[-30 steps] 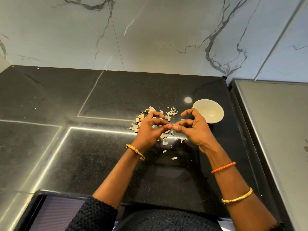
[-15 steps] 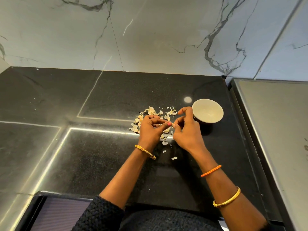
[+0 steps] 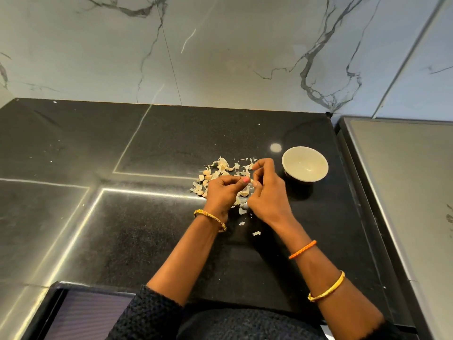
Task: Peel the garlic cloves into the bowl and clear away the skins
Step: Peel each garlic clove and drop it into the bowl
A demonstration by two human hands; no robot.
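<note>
Both hands, the left hand point(image 3: 221, 192) and right hand point(image 3: 266, 192), are pinching one small pale garlic clove point(image 3: 250, 184) between curled fingertips, apparently stripping it over the papery skin pile point(image 3: 220, 171) beside the empty round white bowl point(image 3: 305, 163).

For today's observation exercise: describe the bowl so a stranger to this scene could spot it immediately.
Start at the black countertop below the marble wall. Right of the pile of garlic skins, beside the right hand, stands the bowl. It is the only round, cream-coloured vessel there.
</note>
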